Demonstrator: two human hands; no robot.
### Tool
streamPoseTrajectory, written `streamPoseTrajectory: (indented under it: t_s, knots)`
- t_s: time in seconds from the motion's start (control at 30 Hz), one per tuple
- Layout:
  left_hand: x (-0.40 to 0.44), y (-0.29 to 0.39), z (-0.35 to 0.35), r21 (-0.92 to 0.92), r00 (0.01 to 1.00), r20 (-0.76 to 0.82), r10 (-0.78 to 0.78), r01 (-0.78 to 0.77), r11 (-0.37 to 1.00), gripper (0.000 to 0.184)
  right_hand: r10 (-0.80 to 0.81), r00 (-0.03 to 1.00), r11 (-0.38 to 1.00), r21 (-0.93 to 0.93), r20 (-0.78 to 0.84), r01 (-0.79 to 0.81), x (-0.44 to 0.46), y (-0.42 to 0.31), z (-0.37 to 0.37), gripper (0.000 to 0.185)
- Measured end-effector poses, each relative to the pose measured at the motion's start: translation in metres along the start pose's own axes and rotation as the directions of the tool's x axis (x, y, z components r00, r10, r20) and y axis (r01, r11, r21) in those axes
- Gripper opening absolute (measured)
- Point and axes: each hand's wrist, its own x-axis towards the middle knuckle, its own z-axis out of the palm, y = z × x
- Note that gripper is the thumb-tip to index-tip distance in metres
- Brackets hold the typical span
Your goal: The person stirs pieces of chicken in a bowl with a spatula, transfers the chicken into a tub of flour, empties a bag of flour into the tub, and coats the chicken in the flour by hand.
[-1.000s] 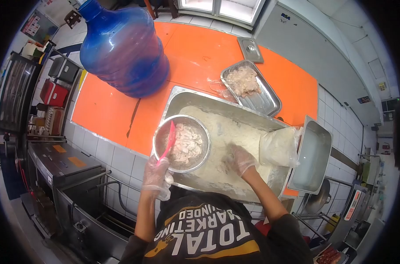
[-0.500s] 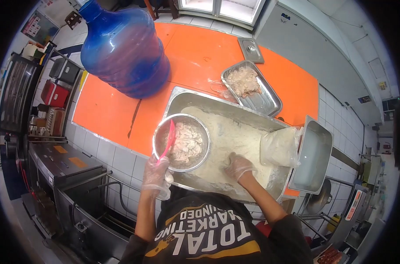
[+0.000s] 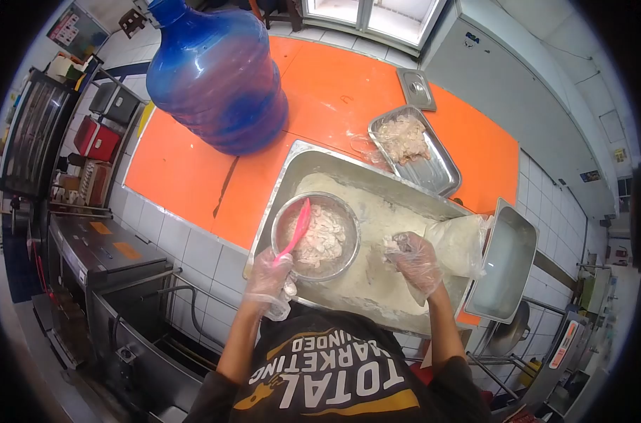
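Observation:
My gloved left hand (image 3: 269, 283) is closed around the handle of a pink spoon (image 3: 301, 227) at the near rim of a round metal bowl (image 3: 281, 216). Pale floured pieces (image 3: 322, 238) lie in the bowl, which rests in a large steel tray (image 3: 300, 159) of flour (image 3: 384, 280). Above the flour on the right side, my gloved right hand (image 3: 414, 262) has its fingers curled round a pale, floured lump, partly hidden by them. A clear plastic bag of pale powder (image 3: 458, 245) lies just right of that hand.
A big blue water bottle (image 3: 218, 81) occupies the far left of the orange table (image 3: 327, 84). Behind the tray are a smaller metal pan (image 3: 444, 169) of pale raw pieces and a metal lid (image 3: 415, 89). Another deep pan (image 3: 507, 261) stands at the right.
My right hand has risen from the flour and moved right, its fingers now round a pale lump. The whole view has shifted slightly. My left hand keeps its hold on the spoon.

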Motion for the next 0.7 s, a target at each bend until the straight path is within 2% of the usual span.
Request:
streamPoseTrajectory:
  t_s: [0.03,0.07,0.13,0.17,0.23,0.27,0.3,0.33,0.37,0.43,0.57,0.63,0.67,0.7]
  knots:
    - [0.005,-0.005,-0.001,0.047,1.0,0.011,-0.008,0.008,0.999,0.014,0.009,1.0,0.989,0.145,0.028,-0.013,-0.002,-0.018,0.007,0.023]
    - [0.007,-0.007,-0.003,0.094,1.0,0.021,-0.016,0.014,0.995,0.014,0.007,1.0,0.989,0.145,0.026,-0.01,-0.004,-0.036,0.013,0.023]
    - [0.007,-0.005,-0.003,0.086,1.0,0.026,-0.017,0.015,0.996,0.014,0.0,0.981,0.972,0.229,0.193,-0.045,-0.006,-0.063,0.023,0.021]
    - [0.006,-0.005,-0.003,0.076,0.999,0.032,-0.019,0.016,0.997,0.014,0.002,0.981,0.972,0.23,0.194,-0.047,-0.004,-0.058,0.024,0.021]
    - [0.001,0.0,-0.002,0.054,0.999,0.035,-0.039,0.037,0.998,0.013,0.06,0.996,0.998,0.024,0.06,-0.062,0.005,-0.033,0.02,0.024]
    - [-0.001,0.001,0.0,0.031,0.998,0.039,-0.058,0.056,0.998,0.013,0.062,0.996,0.998,0.021,0.059,-0.063,0.013,-0.009,0.015,0.024]
    - [0.0,0.0,0.001,0.029,0.997,0.04,-0.059,0.058,0.998,0.013,-0.178,0.983,0.884,-0.432,0.047,0.181,0.023,0.025,0.009,0.027]
    - [-0.001,-0.002,0.0,-0.003,0.998,0.04,-0.054,0.054,0.999,0.012,-0.388,0.91,0.524,-0.777,0.145,0.348,0.031,0.053,0.009,0.031]
    - [-0.001,-0.003,-0.001,-0.036,0.998,0.04,-0.048,0.05,0.998,0.011,-0.389,0.91,0.525,-0.777,0.145,0.348,0.035,0.074,0.014,0.031]
    - [0.001,-0.007,-0.001,-0.037,0.999,0.027,-0.04,0.041,0.998,0.011,-0.175,0.966,0.443,-0.86,0.191,0.251,0.036,0.106,0.028,0.028]
    - [-0.004,0.002,0.001,-0.094,0.998,0.034,-0.043,0.046,0.995,0.011,-0.223,0.962,0.357,-0.905,0.156,0.229,0.035,0.126,0.034,0.019]
    - [-0.003,-0.001,0.0,-0.09,0.999,0.031,-0.033,0.036,0.995,0.01,-0.178,0.977,0.444,-0.876,0.117,0.186,0.031,0.107,0.028,0.017]
    - [-0.001,-0.002,0.0,-0.087,0.999,0.032,-0.021,0.024,0.996,0.01,-0.179,0.977,0.444,-0.876,0.117,0.187,0.029,0.093,0.026,0.017]
    - [-0.002,-0.001,0.001,-0.087,0.999,0.033,-0.022,0.025,0.996,0.01,-0.174,0.982,0.517,-0.842,0.073,0.154,0.026,0.07,0.024,0.015]
